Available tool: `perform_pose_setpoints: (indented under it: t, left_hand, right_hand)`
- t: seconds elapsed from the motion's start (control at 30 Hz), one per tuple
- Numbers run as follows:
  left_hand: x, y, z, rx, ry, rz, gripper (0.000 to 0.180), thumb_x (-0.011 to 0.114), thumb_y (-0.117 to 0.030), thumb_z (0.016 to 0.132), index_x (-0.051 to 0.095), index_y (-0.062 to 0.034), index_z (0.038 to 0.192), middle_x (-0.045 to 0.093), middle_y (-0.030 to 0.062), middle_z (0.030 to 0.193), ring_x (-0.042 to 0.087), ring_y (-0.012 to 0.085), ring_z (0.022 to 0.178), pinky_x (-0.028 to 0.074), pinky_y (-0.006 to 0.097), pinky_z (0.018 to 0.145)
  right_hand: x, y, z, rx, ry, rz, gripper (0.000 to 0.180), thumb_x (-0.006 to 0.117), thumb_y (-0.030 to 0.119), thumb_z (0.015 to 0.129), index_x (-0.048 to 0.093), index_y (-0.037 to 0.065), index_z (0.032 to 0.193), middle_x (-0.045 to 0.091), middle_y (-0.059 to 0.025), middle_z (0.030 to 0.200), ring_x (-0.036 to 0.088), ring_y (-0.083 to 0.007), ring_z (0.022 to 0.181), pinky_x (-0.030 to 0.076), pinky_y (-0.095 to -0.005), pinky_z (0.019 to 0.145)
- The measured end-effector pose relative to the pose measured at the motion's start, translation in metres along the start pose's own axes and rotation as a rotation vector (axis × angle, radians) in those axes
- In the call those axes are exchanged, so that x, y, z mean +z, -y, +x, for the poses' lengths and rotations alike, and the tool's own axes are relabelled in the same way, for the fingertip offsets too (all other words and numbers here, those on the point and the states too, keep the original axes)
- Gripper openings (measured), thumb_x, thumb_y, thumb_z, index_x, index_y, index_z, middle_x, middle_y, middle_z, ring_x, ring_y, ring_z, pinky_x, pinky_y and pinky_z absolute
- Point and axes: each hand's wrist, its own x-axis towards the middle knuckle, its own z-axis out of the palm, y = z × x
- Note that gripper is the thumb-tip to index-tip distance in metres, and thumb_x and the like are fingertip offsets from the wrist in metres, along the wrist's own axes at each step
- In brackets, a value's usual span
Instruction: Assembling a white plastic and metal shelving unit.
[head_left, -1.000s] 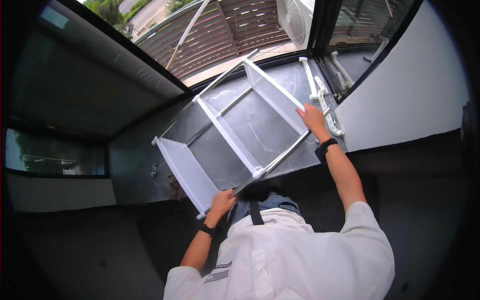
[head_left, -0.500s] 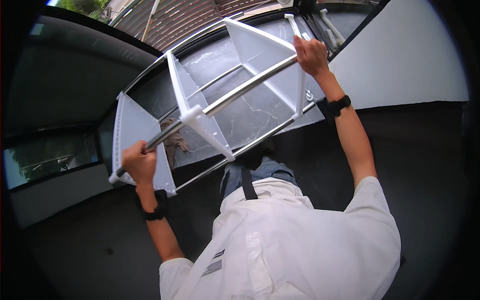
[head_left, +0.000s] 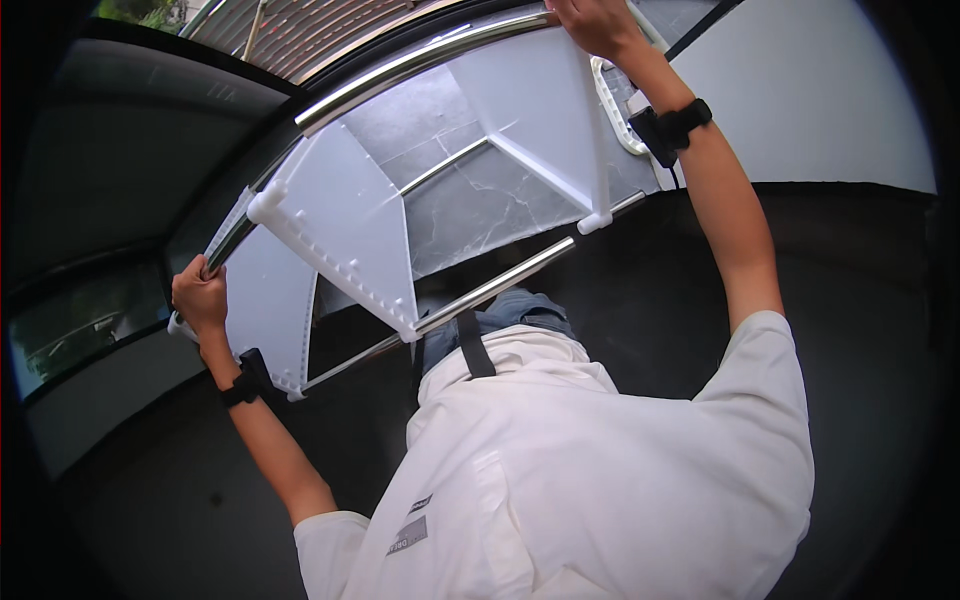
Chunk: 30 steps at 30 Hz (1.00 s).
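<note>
A rack of white plastic shelf panels and shiny metal tubes leans in front of me, partly come apart. My left hand (head_left: 202, 300) is closed round the short tube (head_left: 232, 242) between the left panel (head_left: 268, 290) and the middle panel (head_left: 345, 205). At the top edge my right hand (head_left: 598, 28), partly cut off, grips the far end of a long tube (head_left: 425, 68) by the right panel (head_left: 530, 95). That tube's left end hangs free, apart from the middle panel's corner socket. A lower tube (head_left: 500, 285) rises from the middle panel; its right end stands apart from the right panel's corner.
Below the rack is a grey marbled slab (head_left: 450, 215). A white curved frame piece (head_left: 617, 110) lies beneath my right forearm. A pale wall panel (head_left: 810, 100) stands at the right, dark glass (head_left: 150, 150) at the left, and a slatted surface (head_left: 330, 30) beyond.
My hands have spread apart, left hand leftward, right hand up. The long upper tube has come out of the middle panel's socket, and a gap has opened between the lower tube and the right panel.
</note>
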Motion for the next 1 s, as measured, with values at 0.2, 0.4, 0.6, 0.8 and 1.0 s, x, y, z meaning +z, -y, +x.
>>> perform_pose_setpoints:
  t: [0.2,0.4,0.6,0.8,1.0]
  left_hand:
    - [0.000,0.005,-0.001,-0.064,0.047,-0.006,0.026,0.068,-0.010,0.069,0.044,-0.0019,0.064,0.045,0.0155,0.057,0.044,0.0328,0.055,0.035,0.041,0.052]
    - [0.011,-0.013,-0.041,-0.105,0.010,0.031,0.027,0.065,-0.016,0.081,0.057,-0.0061,0.105,0.059,0.0092,0.104,0.053,0.0295,0.103,0.034,0.045,0.095]
    - [0.072,-0.078,-0.168,0.036,0.091,-0.295,0.041,0.056,-0.027,0.089,0.051,-0.0030,0.122,0.052,0.0218,0.123,0.048,0.0380,0.116,0.035,0.045,0.099]
    - [0.081,-0.105,-0.199,0.023,0.379,-0.397,0.029,0.054,-0.030,0.090,0.062,-0.0060,0.075,0.060,0.0153,0.066,0.060,0.0341,0.064,0.045,0.043,0.055]
    - [0.093,-0.100,-0.210,0.104,0.216,-0.374,0.035,0.055,-0.029,0.090,0.058,-0.0070,0.062,0.055,0.0133,0.053,0.056,0.0334,0.049,0.041,0.042,0.046]
  right_hand:
    - [-0.026,0.043,0.045,0.106,0.066,0.102,0.031,0.042,0.026,0.094,0.062,0.008,0.078,0.057,-0.0149,0.056,0.061,-0.0334,0.056,0.045,-0.0439,0.045]
    - [0.000,0.064,0.054,0.263,0.056,0.135,0.066,0.027,0.046,0.098,0.062,0.009,0.057,0.062,-0.0091,0.056,0.063,-0.0255,0.051,0.053,-0.0369,0.053]
    - [0.004,0.086,0.056,0.256,0.032,0.124,0.065,0.025,0.047,0.099,0.064,0.012,0.061,0.063,-0.0096,0.059,0.064,-0.0273,0.056,0.052,-0.0414,0.057]
    - [-0.002,0.093,0.048,0.138,-0.271,-0.011,0.040,0.039,0.042,0.098,0.059,0.007,0.099,0.060,-0.0135,0.094,0.057,-0.0292,0.093,0.047,-0.0392,0.082]
    - [-0.059,0.154,-0.072,0.200,-0.248,0.154,0.030,0.053,0.027,0.092,0.050,0.003,0.111,0.054,-0.0166,0.102,0.052,-0.0342,0.096,0.042,-0.0417,0.083]
